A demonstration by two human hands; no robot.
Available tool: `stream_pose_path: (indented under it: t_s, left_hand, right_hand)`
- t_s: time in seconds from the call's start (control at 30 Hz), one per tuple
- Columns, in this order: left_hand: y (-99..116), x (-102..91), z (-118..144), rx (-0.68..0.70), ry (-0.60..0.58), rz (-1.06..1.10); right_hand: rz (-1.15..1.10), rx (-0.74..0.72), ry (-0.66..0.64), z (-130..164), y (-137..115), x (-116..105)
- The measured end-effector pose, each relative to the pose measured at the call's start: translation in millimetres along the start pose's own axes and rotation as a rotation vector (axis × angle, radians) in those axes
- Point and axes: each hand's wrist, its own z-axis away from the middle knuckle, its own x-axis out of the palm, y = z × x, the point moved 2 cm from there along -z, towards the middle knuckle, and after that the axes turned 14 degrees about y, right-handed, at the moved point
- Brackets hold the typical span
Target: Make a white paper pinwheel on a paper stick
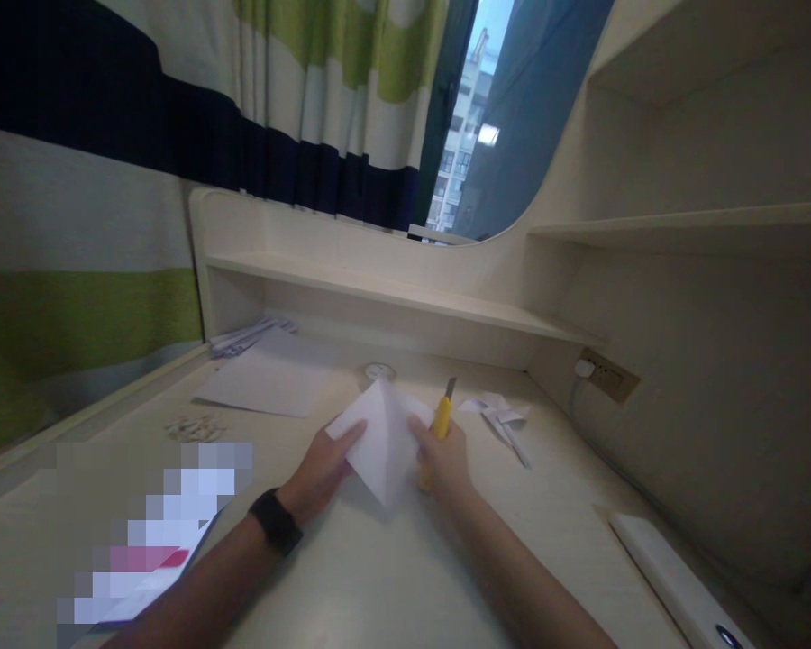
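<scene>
My left hand [324,469] pinches the folded paper [382,442] by its left edge | my right hand [442,460] grips the paper's right edge, fingers also closed around a yellow knife [441,416], blade pointing away | paper held just above the desk [392,577] | flat sheet [270,383] lies behind-left, paper scraps [504,419] to the right.
</scene>
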Motion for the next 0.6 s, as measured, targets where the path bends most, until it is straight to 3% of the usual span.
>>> stream_pose_path:
  t_s: [0.1, 0.23, 0.43, 0.6]
  left_hand:
    - [5, -9.7, -5, 0.046, 0.079, -0.109]
    - [7, -11.1, -5, 0.028, -0.024, -0.144]
    - [12, -10.5, -1, -0.047, -0.191, -0.149]
    - [16, -16.1, -5, -0.049, -0.174, -0.143]
  right_hand:
    - [-0.003, -0.037, -0.003, -15, 6, -19]
    - [0.069, 0.009, -0.009, -22, 20, -40]
    - [0.043, 0.137, -0.173, -20, 27, -59]
    - [-0.054, 0.28, -0.234, -17, 19, -67]
